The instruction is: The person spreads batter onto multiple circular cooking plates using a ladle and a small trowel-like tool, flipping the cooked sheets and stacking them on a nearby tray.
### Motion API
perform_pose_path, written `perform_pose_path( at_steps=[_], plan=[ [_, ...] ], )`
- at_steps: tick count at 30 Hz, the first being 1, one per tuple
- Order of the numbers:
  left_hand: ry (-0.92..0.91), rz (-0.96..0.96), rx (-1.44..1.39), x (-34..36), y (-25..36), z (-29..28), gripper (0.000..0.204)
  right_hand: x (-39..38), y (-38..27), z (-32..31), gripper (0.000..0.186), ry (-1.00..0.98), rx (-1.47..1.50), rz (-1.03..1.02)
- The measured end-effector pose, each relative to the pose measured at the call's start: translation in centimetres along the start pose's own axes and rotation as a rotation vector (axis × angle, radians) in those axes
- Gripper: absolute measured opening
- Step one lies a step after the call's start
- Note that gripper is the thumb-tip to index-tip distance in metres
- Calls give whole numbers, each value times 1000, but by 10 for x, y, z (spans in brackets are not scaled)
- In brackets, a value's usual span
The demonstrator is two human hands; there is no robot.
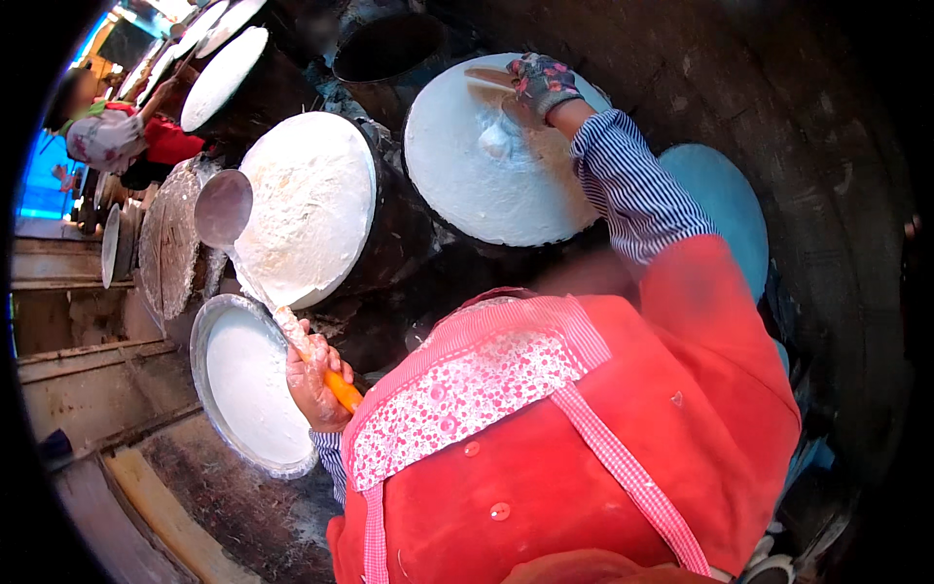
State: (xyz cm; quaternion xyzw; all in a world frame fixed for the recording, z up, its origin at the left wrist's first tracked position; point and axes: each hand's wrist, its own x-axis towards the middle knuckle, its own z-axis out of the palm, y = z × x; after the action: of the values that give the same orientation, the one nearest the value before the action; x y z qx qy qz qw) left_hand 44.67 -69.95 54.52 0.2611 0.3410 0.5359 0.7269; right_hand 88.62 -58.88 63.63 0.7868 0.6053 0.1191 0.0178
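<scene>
My left hand [319, 375], bare and dusted white, is wrapped round the orange handle of a ladle [223, 209]. The ladle's round bowl hangs over the left edge of a white-coated round griddle [311, 195]. Beneath my left hand stands a metal basin [284, 471] of white batter. My right hand [543, 86], in a dark flowered glove, grips a flat wooden spreader [489, 78] at the far side of a second round griddle [443, 161]. A wet white layer covers that griddle, with a thicker blob of batter [496, 141] near its middle.
Beyond the griddles stands a dark round pot [389, 49]. A pale blue-grey disc [720, 204] lies right of my right arm. At the far left another person [107, 136] works beside more white-topped griddles [224, 80]. A crusted round lid-like disc [167, 238] leans at the left.
</scene>
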Motion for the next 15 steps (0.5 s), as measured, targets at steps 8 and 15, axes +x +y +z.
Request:
perform_pose_path(
  at_steps=[8, 15],
  plan=[
    [26, -92, -16, 74, 9, -6, 43, -26, -35, 19, 21, -250, 53, -241],
    [40, -131, 70, 123, -5, -21, 46, -58, 0, 87, 28, -109, 197, 541]
  ],
)
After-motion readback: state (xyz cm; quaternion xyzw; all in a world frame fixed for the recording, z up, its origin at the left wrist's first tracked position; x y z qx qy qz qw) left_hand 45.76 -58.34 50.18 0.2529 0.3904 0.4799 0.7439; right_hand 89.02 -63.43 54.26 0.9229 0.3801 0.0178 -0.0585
